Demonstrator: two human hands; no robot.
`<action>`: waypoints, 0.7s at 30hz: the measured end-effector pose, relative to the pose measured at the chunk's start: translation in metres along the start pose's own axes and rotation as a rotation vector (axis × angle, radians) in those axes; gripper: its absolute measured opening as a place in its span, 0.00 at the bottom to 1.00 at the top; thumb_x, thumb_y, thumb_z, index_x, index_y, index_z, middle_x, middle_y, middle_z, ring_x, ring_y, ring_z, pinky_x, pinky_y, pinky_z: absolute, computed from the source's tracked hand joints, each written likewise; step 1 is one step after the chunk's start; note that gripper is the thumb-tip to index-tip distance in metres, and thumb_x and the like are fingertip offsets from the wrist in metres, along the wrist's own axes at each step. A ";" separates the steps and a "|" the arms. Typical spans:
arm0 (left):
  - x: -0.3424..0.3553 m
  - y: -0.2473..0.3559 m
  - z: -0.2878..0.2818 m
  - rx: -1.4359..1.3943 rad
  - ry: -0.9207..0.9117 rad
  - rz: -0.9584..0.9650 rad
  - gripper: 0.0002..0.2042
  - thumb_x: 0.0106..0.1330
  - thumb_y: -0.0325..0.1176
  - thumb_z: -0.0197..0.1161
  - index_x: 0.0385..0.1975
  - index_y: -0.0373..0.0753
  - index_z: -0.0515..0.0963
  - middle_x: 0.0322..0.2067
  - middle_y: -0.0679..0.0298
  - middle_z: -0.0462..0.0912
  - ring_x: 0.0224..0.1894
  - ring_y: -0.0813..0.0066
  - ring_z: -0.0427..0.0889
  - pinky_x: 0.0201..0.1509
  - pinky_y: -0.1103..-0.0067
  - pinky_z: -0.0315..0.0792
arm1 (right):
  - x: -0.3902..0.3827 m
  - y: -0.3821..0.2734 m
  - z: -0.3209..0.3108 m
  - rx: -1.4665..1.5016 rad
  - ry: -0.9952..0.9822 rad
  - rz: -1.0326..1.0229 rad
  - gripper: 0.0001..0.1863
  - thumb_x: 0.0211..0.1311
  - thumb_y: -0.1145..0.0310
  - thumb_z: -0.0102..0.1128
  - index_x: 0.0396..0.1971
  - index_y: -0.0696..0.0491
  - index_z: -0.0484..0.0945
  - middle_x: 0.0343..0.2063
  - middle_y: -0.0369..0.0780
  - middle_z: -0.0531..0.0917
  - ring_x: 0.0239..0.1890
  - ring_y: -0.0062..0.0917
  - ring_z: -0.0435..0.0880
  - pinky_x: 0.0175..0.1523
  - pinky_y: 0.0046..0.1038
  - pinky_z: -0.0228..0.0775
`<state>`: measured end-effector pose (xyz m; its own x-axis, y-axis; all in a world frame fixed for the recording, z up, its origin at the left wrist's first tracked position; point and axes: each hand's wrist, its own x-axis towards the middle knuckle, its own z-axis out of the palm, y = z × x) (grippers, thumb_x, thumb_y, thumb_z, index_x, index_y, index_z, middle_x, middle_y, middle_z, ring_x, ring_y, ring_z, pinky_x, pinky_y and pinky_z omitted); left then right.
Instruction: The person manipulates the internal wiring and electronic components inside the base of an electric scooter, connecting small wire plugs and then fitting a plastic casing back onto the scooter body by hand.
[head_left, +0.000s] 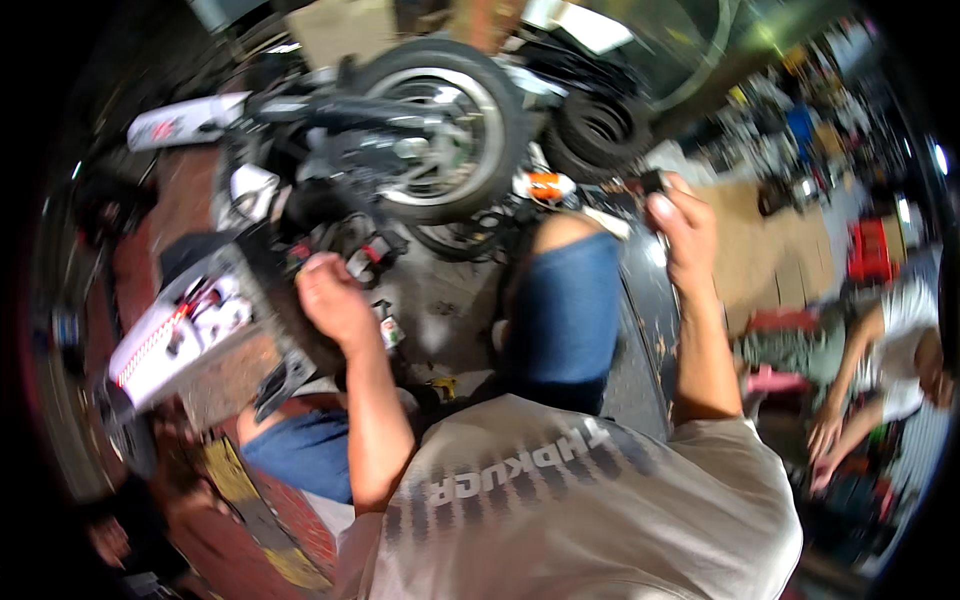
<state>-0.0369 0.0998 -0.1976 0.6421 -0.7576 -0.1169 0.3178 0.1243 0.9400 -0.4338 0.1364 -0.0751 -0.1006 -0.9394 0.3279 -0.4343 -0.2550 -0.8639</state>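
Note:
My left hand (338,303) is raised over the floor with its fingers curled in; whatever they may hold is hidden. Off to the right, my right hand (688,228) is up beside my knee, its thumb and fingers closed on a small dark object (651,183) too blurred to name. Ahead of both hands lies a motorcycle wheel (500,120) with a black tyre, still joined to dark fork tubes (350,113). A white mudguard (188,120) extends at the left end of the fork. Neither hand touches the wheel.
Stacked tyres (600,130) and an orange-and-white can (545,187) sit right of the wheel. A box (235,370) with white bagged parts stands at my left. Flattened cardboard (780,250), a red crate (872,252) and a seated person (900,345) are at the right.

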 end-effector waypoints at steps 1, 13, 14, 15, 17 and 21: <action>0.002 -0.001 -0.004 0.011 -0.062 0.059 0.08 0.77 0.35 0.54 0.36 0.43 0.76 0.25 0.70 0.73 0.24 0.83 0.67 0.25 0.82 0.61 | -0.014 0.042 -0.007 -0.076 0.083 0.118 0.24 0.71 0.61 0.68 0.18 0.61 0.74 0.28 0.37 0.71 0.33 0.23 0.68 0.40 0.30 0.59; 0.001 0.023 0.007 -0.155 -0.073 -0.126 0.10 0.77 0.40 0.56 0.32 0.44 0.74 0.22 0.72 0.69 0.22 0.81 0.61 0.29 0.78 0.57 | -0.172 0.299 0.034 -0.987 -0.138 0.560 0.20 0.66 0.47 0.69 0.40 0.50 0.86 0.53 0.45 0.82 0.59 0.47 0.78 0.61 0.48 0.72; 0.002 0.021 0.011 -0.201 -0.152 -0.135 0.14 0.81 0.43 0.52 0.32 0.43 0.73 0.22 0.71 0.69 0.21 0.80 0.64 0.26 0.78 0.60 | -0.188 0.322 0.028 -1.094 -0.159 0.627 0.23 0.66 0.48 0.69 0.52 0.49 0.84 0.62 0.44 0.78 0.65 0.46 0.75 0.64 0.50 0.71; 0.000 0.020 0.010 -0.230 -0.174 -0.158 0.13 0.80 0.46 0.55 0.36 0.45 0.73 0.25 0.72 0.70 0.25 0.80 0.62 0.31 0.76 0.58 | -0.195 0.337 0.024 -1.110 -0.222 0.711 0.27 0.66 0.47 0.69 0.58 0.48 0.82 0.66 0.43 0.75 0.69 0.46 0.72 0.68 0.52 0.69; -0.009 0.023 0.003 -0.286 -0.169 -0.132 0.19 0.81 0.50 0.51 0.45 0.39 0.77 0.31 0.68 0.77 0.29 0.77 0.70 0.35 0.74 0.65 | -0.183 0.331 0.029 -1.027 -0.185 0.763 0.25 0.64 0.51 0.71 0.56 0.49 0.83 0.64 0.43 0.76 0.69 0.46 0.72 0.68 0.51 0.70; -0.009 0.017 0.002 -0.369 -0.291 -0.135 0.27 0.80 0.52 0.50 0.60 0.32 0.76 0.43 0.59 0.85 0.34 0.73 0.77 0.40 0.73 0.71 | -0.155 0.351 -0.019 -0.744 0.153 0.621 0.25 0.61 0.49 0.76 0.46 0.55 0.87 0.51 0.50 0.84 0.56 0.49 0.82 0.64 0.47 0.73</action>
<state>-0.0393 0.1072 -0.1802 0.3727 -0.9239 -0.0861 0.6446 0.1910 0.7403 -0.5879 0.1969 -0.4214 -0.5940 -0.8044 -0.0119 -0.7129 0.5332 -0.4555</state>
